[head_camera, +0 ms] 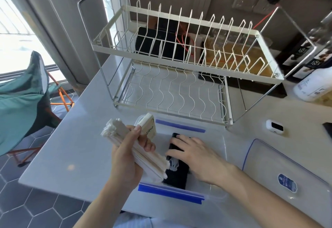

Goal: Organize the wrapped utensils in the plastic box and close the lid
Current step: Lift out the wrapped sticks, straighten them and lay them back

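Midway: left hand (129, 157) gripped paper bundle (134, 148) above box (171, 193); right hand (194, 155) lay flat, fingers released, on black packs (177, 173) inside; lid (280, 173) was off beside.

There is one view only, from the camera on my head, so nothing is shared with a second one. It looks forward and steeply down over the white counter (75, 148), close enough that my forearms enter from the bottom edge and my left hand (129, 148) and right hand (192, 154) sit low in the middle. The wide lens bends the edges: the dish rack (179, 62) fills the upper centre, a window and the tiled floor (27, 200) curve away on the left.
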